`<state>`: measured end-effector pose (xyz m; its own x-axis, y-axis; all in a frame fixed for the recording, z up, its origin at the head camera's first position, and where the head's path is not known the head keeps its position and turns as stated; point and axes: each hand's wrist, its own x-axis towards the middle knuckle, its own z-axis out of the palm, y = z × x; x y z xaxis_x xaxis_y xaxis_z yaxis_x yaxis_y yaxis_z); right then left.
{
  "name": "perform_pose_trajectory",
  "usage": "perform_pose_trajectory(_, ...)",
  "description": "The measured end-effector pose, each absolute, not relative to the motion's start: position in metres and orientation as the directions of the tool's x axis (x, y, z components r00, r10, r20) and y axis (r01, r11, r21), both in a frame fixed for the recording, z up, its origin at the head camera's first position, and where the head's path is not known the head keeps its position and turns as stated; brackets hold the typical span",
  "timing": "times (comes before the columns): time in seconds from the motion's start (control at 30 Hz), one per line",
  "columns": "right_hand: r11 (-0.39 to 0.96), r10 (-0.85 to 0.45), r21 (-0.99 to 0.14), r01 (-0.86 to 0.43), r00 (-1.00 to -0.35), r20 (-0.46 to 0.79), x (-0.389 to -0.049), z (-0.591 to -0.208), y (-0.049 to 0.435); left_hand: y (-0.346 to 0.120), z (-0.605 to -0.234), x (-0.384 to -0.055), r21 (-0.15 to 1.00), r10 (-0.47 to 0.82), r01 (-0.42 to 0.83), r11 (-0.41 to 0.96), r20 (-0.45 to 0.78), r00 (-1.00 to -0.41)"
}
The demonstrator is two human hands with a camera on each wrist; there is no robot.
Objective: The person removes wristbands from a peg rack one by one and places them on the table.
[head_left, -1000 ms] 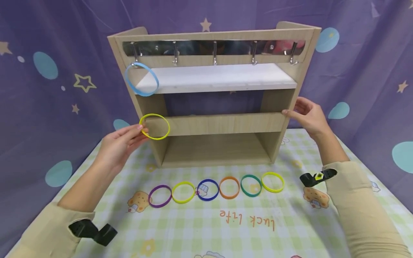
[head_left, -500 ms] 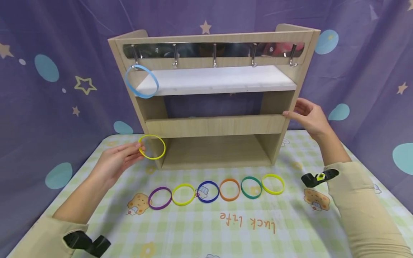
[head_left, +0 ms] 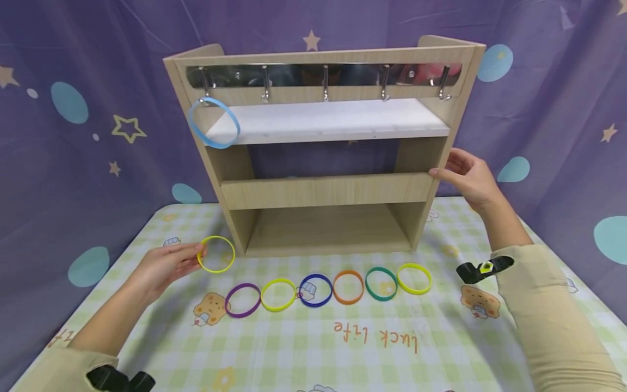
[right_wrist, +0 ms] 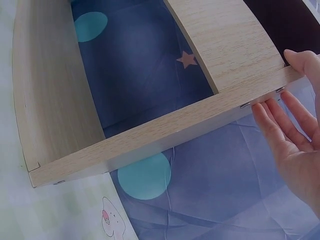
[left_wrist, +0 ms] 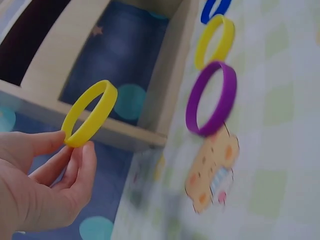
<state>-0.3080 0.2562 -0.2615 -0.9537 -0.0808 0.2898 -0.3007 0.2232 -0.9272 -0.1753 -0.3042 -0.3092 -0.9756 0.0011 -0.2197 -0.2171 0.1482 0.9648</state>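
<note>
My left hand (head_left: 164, 268) pinches a yellow silicone wristband (left_wrist: 98, 119) between thumb and fingertips, low over the table at the left of a wooden shelf unit (head_left: 325, 191). My right hand (head_left: 467, 177) grips the shelf's right side panel (right_wrist: 165, 117), thumb on the front edge and fingers along the outer face. A light blue wristband (head_left: 219, 146) hangs from the leftmost metal hook (head_left: 204, 81). On the table lies a row of wristbands: purple (left_wrist: 223, 106), yellow (left_wrist: 226, 42), dark blue (head_left: 315, 305), orange (head_left: 348, 302), green (head_left: 382, 299) and another yellow at the right end.
A shiny rail (head_left: 296, 76) with several hooks runs along the shelf's top front, above a white board (head_left: 333, 120). The table has a checked green and white cloth (head_left: 274, 354). A purple curtain (head_left: 108, 32) hangs behind and at both sides.
My left hand has lowered the yellow wristband from in front of the shelf's left side, down and leftward to near the tablecloth. My right hand stays on the side panel.
</note>
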Motion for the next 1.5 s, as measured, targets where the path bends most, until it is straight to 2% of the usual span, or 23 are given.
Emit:
perform_pose_trajectory(0.17,0.173,-0.086,-0.933,-0.314,-0.949,0.303,-0.307,-0.262,0.255,-0.315,-0.318,-0.173,0.932,0.017,-0.242,0.272,-0.256,-0.966)
perform_pose_trajectory(0.33,0.216,-0.079,-0.925,-0.311,-0.95,0.301,-0.307,-0.262,0.255,-0.323,-0.325,-0.169,0.843,0.046,-0.223,0.489,-0.281,-0.959)
perform_pose_trajectory(0.47,0.257,-0.077,-0.919,-0.299,-0.954,0.289,-0.306,-0.261,0.255,-0.328,-0.331,-0.168,0.792,0.057,-0.218,0.571,-0.303,-0.951)
perform_pose_trajectory(1.13,0.219,-0.082,-0.927,-0.306,-0.952,0.295,-0.305,-0.26,0.252,-0.333,-0.348,-0.166,0.719,0.042,-0.247,0.649,-0.359,-0.933)
perform_pose_trajectory(1.5,0.204,-0.081,-0.928,-0.31,-0.95,0.3,-0.306,-0.261,0.253,-0.329,-0.345,-0.167,0.669,0.018,-0.21,0.713,-0.316,-0.949)
